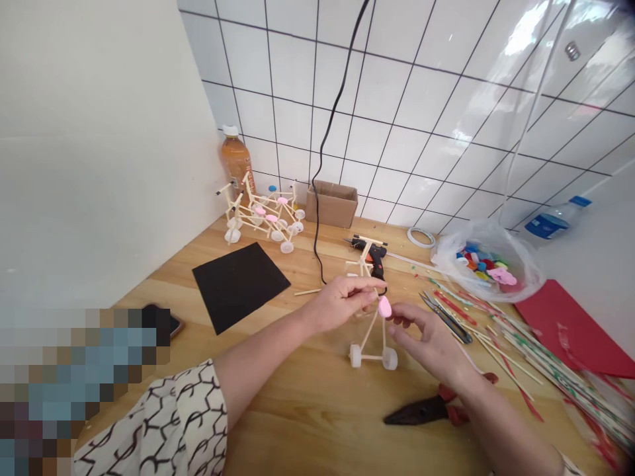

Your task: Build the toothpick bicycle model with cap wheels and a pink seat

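A small tricycle model of pale sticks [371, 330] stands on the wooden table, with two white wheels [389, 359] toward me and a pink oval seat [384, 307] on top. Its handlebar part [370, 239] reaches toward the glue gun. My left hand [342, 301] comes from the left, thumb and fingers closed on a stick of the frame just beside the seat. On the right side of the seat is my right hand [429, 337], its fingers bent and apart, the fingertips near the seat with nothing visible between them.
Behind are similar models [262, 215], an orange drink bottle [237, 155], a cardboard box [331, 203] and a black glue gun [378, 258]. A black sheet [241, 285] lies left. Rightward are snips [449, 318], pliers [421, 411], sticks [526, 350] and a bag of pompoms [489, 264].
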`<state>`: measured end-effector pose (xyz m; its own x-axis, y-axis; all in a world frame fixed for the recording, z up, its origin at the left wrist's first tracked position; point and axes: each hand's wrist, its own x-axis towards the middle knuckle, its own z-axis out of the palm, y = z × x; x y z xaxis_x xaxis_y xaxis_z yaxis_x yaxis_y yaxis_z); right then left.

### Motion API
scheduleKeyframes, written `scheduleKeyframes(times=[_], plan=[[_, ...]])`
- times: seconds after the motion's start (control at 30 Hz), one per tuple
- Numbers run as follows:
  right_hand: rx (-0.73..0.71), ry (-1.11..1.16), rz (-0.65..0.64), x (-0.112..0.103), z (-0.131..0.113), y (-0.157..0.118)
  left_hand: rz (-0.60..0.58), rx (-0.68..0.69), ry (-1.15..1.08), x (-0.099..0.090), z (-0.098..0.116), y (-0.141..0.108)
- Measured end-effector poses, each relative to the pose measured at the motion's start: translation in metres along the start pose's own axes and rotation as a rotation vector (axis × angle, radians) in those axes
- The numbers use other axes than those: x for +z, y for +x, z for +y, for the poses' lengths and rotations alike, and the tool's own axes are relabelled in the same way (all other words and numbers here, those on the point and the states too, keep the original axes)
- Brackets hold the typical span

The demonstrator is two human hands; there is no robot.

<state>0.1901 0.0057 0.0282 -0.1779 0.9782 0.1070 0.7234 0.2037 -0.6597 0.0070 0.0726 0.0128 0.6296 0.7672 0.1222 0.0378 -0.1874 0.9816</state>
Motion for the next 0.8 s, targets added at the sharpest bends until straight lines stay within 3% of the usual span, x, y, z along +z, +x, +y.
scheduleKeyframes(times=[0.1, 0.27, 0.8], plan=[[-0.003, -0.010, -0.050, 0.004, -0.002, 0.001, -0.171, -0.054, -0.053, -0.007, 0.002, 0.008], [-0.038, 0.023, -0.017, 0.012, 0.001, 0.000, -0.301, -0.133, -0.069, -0.010, 0.000, 0.018], [-0.102, 0.021, 0.029, 0.016, 0.004, -0.001, -0.396, -0.196, -0.298, -0.009, -0.002, 0.026]])
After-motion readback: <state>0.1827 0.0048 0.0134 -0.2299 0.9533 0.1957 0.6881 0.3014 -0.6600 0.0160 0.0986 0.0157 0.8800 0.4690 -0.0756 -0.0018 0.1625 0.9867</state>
